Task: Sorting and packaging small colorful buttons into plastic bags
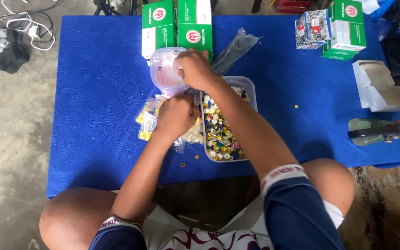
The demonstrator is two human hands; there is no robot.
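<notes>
The blue worktop [93,92] spreads out in front of my knees. It looks padded and a little soft, so small things sit still on it rather than roll.

At twelve o'clock stand two green boxes [178,25]: light cardboard, stiff enough to take by the sides.

Just right of centre lies the clear tray [252,90], heaped with small coloured pins and caps. It is thin plastic, heavier than it looks when full, and I judge it would flex and spill if lifted by one corner, so both long edges are the places to hold.

Toward eleven o'clock from the tray is the small round tub [160,69] with pink contents. My right hand [194,69] is curled over its rim, fingers dipping inside; whether they pinch anything I cannot tell. The tub seems light and smooth-walled, so it is best gripped around the rim.

At nine o'clock from the tray lie the small clear bags [146,121] of yellow pieces: soft, slippery film, crinkly, easiest to pinch at the open mouth. My left hand [177,115] is closed down on this pile, gripping one bag near its top.

Smallest of all, a few loose yellow pieces [296,106] lie scattered on the worktop, fiddly and needing fingertips.
</notes>
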